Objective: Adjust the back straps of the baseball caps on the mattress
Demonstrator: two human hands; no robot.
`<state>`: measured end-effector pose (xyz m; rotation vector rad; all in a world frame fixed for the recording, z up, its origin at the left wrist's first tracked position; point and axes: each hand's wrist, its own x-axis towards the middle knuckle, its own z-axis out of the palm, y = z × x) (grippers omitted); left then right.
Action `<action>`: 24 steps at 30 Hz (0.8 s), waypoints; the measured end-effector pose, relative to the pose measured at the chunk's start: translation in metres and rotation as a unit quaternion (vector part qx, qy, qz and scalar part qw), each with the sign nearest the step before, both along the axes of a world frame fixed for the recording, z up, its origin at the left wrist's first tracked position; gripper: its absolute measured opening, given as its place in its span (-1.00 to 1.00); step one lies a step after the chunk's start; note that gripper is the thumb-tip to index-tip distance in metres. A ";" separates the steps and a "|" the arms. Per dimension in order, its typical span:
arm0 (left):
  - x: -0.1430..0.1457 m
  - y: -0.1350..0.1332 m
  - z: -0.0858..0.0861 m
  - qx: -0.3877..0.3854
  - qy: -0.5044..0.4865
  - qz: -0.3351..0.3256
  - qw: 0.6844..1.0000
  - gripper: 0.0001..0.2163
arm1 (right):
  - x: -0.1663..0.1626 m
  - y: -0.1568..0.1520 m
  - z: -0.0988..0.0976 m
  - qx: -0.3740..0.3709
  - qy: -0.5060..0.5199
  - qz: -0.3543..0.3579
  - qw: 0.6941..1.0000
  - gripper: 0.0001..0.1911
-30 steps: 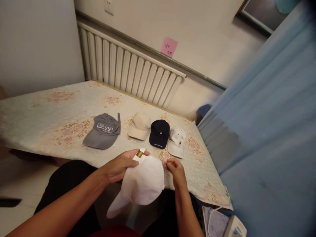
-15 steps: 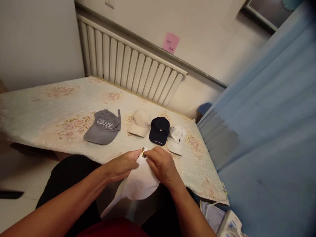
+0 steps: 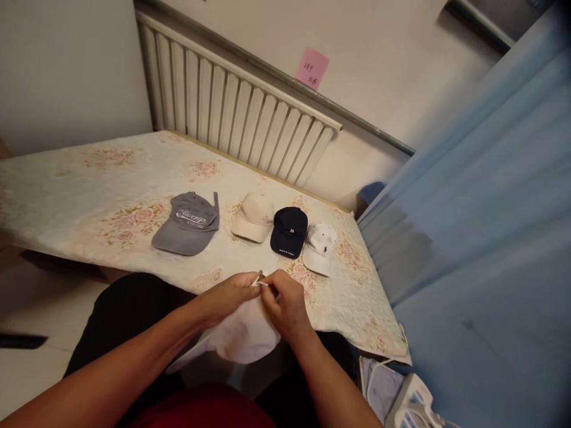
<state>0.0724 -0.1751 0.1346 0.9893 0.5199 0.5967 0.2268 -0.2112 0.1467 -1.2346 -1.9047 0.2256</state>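
Both hands hold a white cap (image 3: 241,339) over my lap, at the near edge of the table. My left hand (image 3: 225,295) pinches the cap's back strap by its small metal buckle (image 3: 260,277). My right hand (image 3: 283,302) is closed on the same strap from the right, fingertips meeting the left hand's. The cap's brim points down and left. On the floral tablecloth (image 3: 89,196) beyond lie a grey cap (image 3: 187,222), a beige cap (image 3: 253,216), a navy cap (image 3: 289,230) and a small white cap (image 3: 319,248), in a row.
A white radiator (image 3: 232,116) runs along the far wall under a pink sticky note (image 3: 311,68). A blue curtain (image 3: 482,226) hangs at the right. A white device (image 3: 410,404) and cloth lie on the floor at lower right.
My right hand moved from beside the cap onto its back strap next to the left hand. The cap dropped lower towards my lap.
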 end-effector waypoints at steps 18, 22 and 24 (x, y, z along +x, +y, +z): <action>-0.004 -0.004 0.000 0.017 0.039 0.015 0.999 -0.74 | 0.017 0.009 -0.001 -0.179 0.114 0.088 0.973 -0.57; -0.010 -0.003 0.004 0.026 0.043 0.009 0.999 -0.72 | 0.022 0.020 -0.023 -0.147 0.078 0.040 0.985 -0.70; -0.016 -0.002 0.007 0.006 0.034 0.015 0.999 -0.73 | 0.030 0.029 -0.042 -0.197 0.162 -0.028 0.967 -0.79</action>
